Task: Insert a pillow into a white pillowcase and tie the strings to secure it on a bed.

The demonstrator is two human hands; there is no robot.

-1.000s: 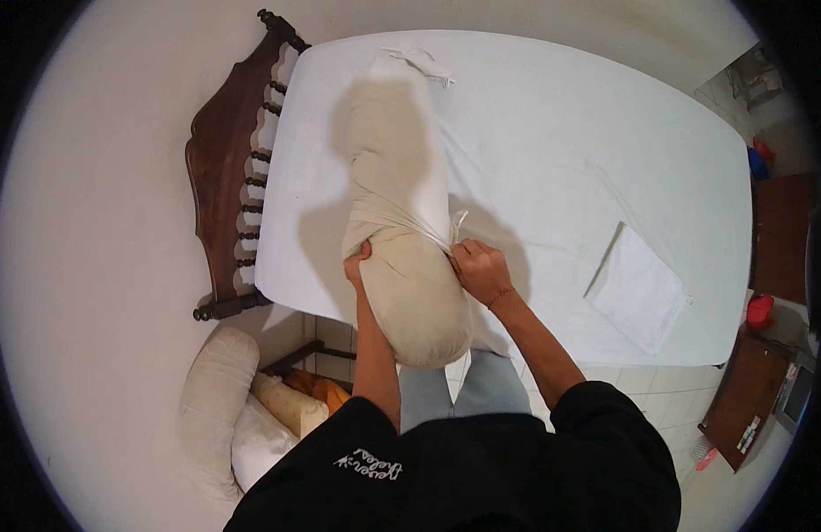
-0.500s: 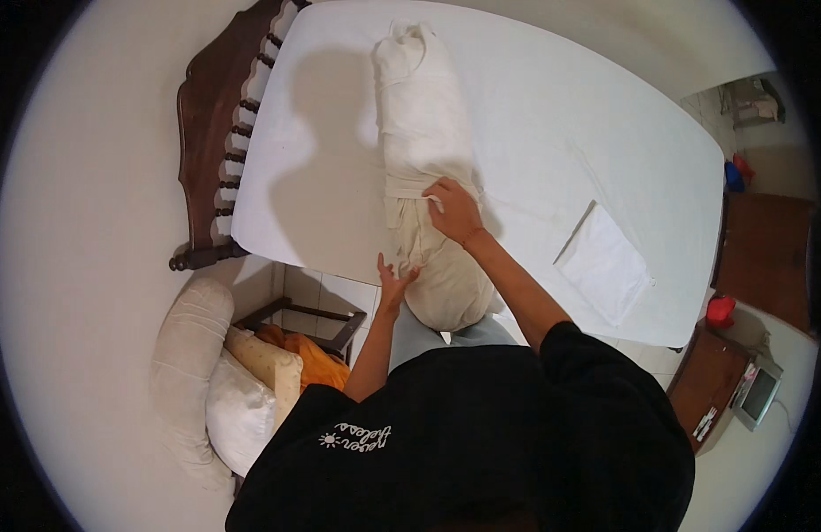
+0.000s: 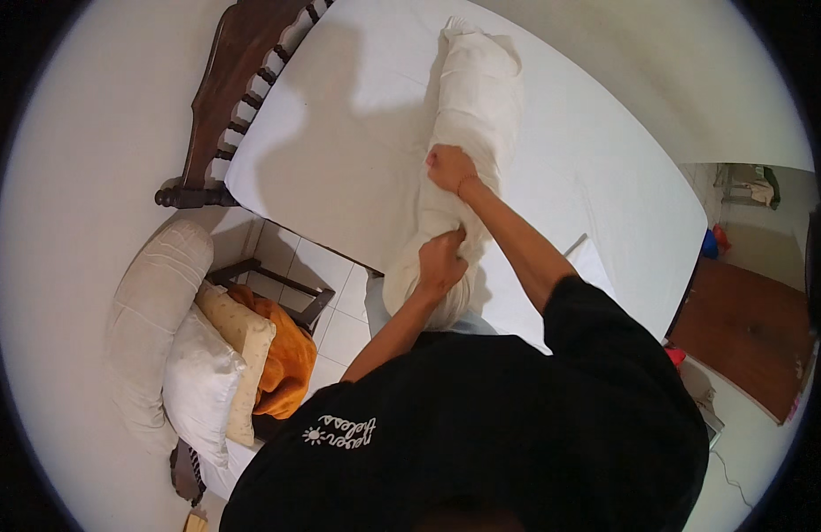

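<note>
A long bolster in a white cover (image 3: 478, 84) lies across the bed, its near end against my legs. The bolster's near part (image 3: 400, 282) looks more beige than the far part. My right hand (image 3: 452, 168) is closed on the cover around the middle of its length. Closer to me, my left hand (image 3: 443, 263) is curled into a fist on the near part, gripping the cloth. The curled fingers hide the exact edge of the cover that each hand holds.
The bed's white sheet (image 3: 366, 168) spreads on both sides, with a folded white cloth (image 3: 592, 262) beyond my right forearm. A dark wooden headboard (image 3: 220, 97) stands at left. Below it are a beige bolster (image 3: 158, 310), pillows (image 3: 202, 381) and an orange blanket (image 3: 286, 355).
My left hand has gone from open beside the bolster to closed on its cover. My right hand has closed more tightly. The bolster's far end now appears further right as the view turned.
</note>
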